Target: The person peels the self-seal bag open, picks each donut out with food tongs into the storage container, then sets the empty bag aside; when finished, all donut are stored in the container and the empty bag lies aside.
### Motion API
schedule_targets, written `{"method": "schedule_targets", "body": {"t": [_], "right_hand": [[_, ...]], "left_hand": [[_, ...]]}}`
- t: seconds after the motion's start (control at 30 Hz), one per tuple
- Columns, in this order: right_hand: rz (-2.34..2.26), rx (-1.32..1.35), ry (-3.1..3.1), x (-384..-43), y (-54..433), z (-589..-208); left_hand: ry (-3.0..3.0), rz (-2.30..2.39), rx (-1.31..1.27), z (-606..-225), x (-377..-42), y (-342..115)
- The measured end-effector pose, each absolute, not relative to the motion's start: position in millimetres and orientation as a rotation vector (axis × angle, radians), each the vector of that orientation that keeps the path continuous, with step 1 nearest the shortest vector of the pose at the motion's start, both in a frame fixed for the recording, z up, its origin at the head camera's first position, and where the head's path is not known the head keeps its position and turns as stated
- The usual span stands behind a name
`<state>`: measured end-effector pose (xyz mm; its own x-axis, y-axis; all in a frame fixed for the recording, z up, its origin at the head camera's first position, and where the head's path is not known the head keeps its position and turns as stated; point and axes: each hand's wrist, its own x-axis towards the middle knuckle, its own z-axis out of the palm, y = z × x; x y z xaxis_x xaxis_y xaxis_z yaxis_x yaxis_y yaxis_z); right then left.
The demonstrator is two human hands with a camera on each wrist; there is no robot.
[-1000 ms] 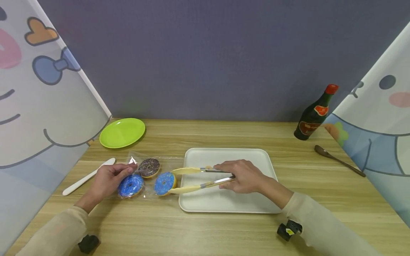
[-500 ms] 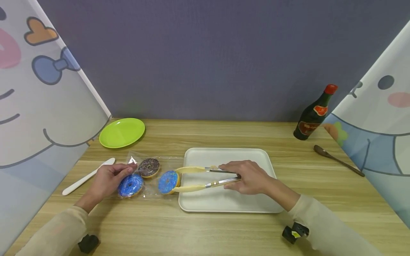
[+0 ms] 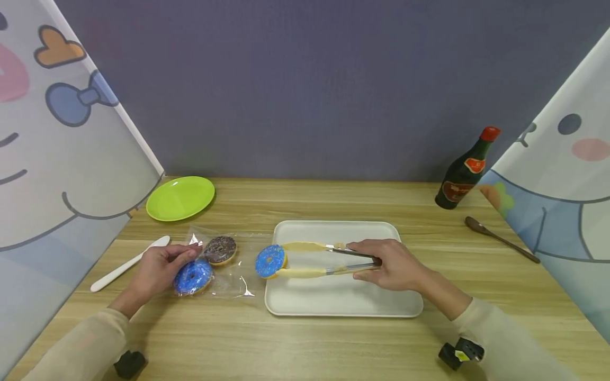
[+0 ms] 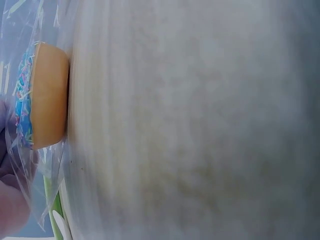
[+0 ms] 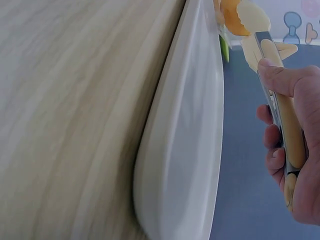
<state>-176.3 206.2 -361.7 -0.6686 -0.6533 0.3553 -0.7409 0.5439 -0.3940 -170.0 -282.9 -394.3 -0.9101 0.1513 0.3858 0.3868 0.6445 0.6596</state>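
My left hand (image 3: pixel 159 269) pinches the edge of a clear plastic bag (image 3: pixel 238 278) on the table. Inside the bag are a blue frosted donut (image 3: pixel 193 277), right by my fingers, and a chocolate donut (image 3: pixel 221 250). In the left wrist view the blue donut (image 4: pixel 47 97) shows its tan side through the film. My right hand (image 3: pixel 395 264) grips a pair of tongs (image 3: pixel 350 268) with cream tips and metal arms. Between the tips is another blue donut (image 3: pixel 270 261), which overlaps the left rim of the white tray (image 3: pixel 343 302) in the head view.
A green plate (image 3: pixel 181 198) lies at the back left, with a white plastic knife-like utensil (image 3: pixel 128 264) in front of it. At the back right stands a dark bottle (image 3: pixel 464 172) with a red cap, and a brown wooden spoon (image 3: pixel 500 239) lies nearby.
The tongs and the donut in them have moved right, out of the bag's mouth to the tray's left edge, with my right hand. My left hand has stayed on the bag.
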Motion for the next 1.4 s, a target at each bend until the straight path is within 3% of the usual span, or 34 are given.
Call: {"method": "schedule_targets", "body": {"t": [0.47, 1.4], "right_hand": [[0.775, 1.026, -2.599, -183, 239, -364], [0.677, 0.879, -2.676, -201, 235, -386]], "left_hand": [[-2.574, -1.133, -0.42, -398, -172, -285], [-2.553, -1.137, -0.422, -399, -170, -284]]}}
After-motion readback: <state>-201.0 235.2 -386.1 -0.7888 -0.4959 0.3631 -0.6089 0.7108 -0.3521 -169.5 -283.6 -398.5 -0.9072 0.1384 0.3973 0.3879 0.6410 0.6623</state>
